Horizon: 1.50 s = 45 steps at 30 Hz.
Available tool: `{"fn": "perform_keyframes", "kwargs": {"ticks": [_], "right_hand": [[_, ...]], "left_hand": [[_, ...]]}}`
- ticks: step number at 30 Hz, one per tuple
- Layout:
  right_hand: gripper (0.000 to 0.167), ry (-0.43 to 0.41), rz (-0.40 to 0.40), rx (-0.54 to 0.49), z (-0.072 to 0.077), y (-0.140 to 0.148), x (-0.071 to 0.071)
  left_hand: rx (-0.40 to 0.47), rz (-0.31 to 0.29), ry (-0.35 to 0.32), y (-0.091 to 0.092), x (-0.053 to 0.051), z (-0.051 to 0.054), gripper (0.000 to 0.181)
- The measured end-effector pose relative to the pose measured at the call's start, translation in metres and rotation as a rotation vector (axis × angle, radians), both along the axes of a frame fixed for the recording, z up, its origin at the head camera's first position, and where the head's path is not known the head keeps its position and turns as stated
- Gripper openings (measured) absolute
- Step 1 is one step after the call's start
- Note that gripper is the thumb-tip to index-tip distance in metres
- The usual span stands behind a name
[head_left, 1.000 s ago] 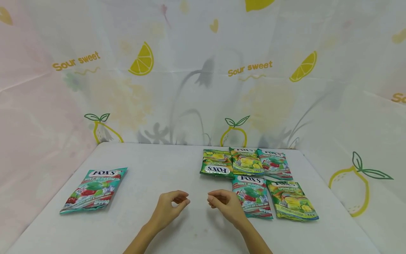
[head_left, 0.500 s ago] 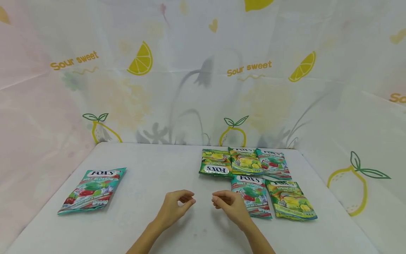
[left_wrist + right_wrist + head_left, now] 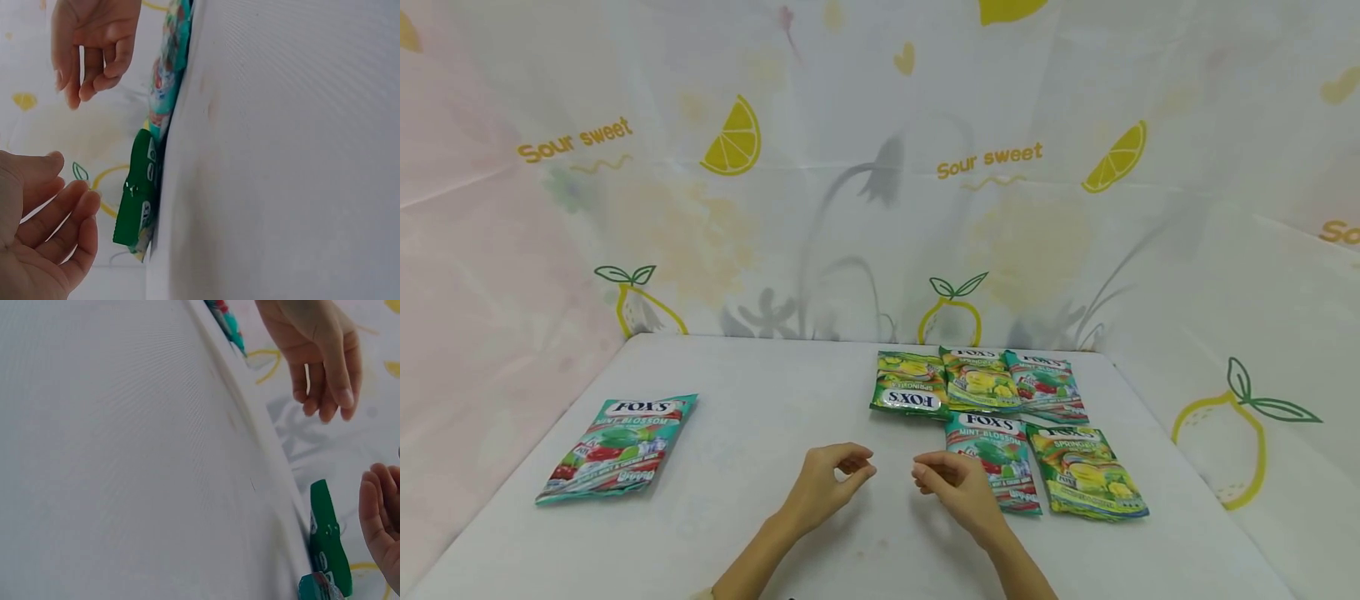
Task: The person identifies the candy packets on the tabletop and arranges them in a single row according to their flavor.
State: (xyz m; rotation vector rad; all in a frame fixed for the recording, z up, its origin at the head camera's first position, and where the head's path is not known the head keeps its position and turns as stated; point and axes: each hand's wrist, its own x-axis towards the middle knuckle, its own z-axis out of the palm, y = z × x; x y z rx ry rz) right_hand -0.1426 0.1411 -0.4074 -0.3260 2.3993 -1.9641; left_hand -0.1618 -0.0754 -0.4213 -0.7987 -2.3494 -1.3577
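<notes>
My left hand (image 3: 826, 489) hovers over the middle of the white table, fingers loosely bent, nothing in it. Facing it, my right hand (image 3: 961, 493) is also bare, its fingers relaxed, in front of a teal Fox's Mint Blossom candy bag (image 3: 996, 462) that it partly covers. Beside that bag lies a yellow-green Spring Tea candy bag (image 3: 1086, 472). Behind them sit an upside-down Spring Tea bag (image 3: 912, 383), an upright Spring Tea bag (image 3: 979, 379) and another Mint Blossom bag (image 3: 1047, 386). In the left wrist view, both hands hang above the tabletop, apart from each other.
A single Mint Blossom candy bag (image 3: 617, 447) lies apart at the table's left side. The white table (image 3: 752, 400) is bounded at the back and sides by a cloth backdrop (image 3: 820, 208) printed with lemons and lettering.
Both hands have drifted slightly to the right in the head view, keeping a gap between them. The bags stay where they were; the head view has shifted slightly.
</notes>
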Motion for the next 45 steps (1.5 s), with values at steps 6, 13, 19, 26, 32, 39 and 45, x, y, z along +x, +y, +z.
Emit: {"fn": "perform_keyframes", "kwargs": {"ticks": [6, 13, 19, 26, 32, 39, 45], "right_hand": [[0.028, 0.007, -0.038, -0.008, 0.000, 0.006, 0.002], [0.028, -0.019, -0.072, -0.029, 0.001, 0.013, 0.004], [0.030, -0.033, -0.091, -0.033, 0.004, 0.016, 0.006], [0.029, -0.048, -0.122, -0.033, 0.003, 0.021, 0.008], [0.028, -0.052, -0.149, -0.028, 0.003, 0.026, 0.009], [0.024, -0.038, -0.196, -0.015, 0.004, 0.031, 0.010], [0.026, -0.037, -0.243, -0.001, 0.005, 0.035, 0.009]], "left_hand": [[0.010, -0.018, 0.017, 0.010, -0.004, 0.002, 0.014], [0.020, -0.042, 0.040, 0.018, -0.008, 0.000, 0.013], [0.028, -0.063, 0.042, 0.024, -0.008, 0.001, 0.012], [0.028, -0.083, 0.008, 0.031, -0.009, 0.002, 0.012], [0.039, -0.100, -0.001, 0.038, -0.011, 0.001, 0.013], [0.041, -0.128, -0.001, 0.046, -0.012, 0.001, 0.013], [0.035, -0.143, -0.012, 0.051, -0.012, 0.003, 0.013]]}}
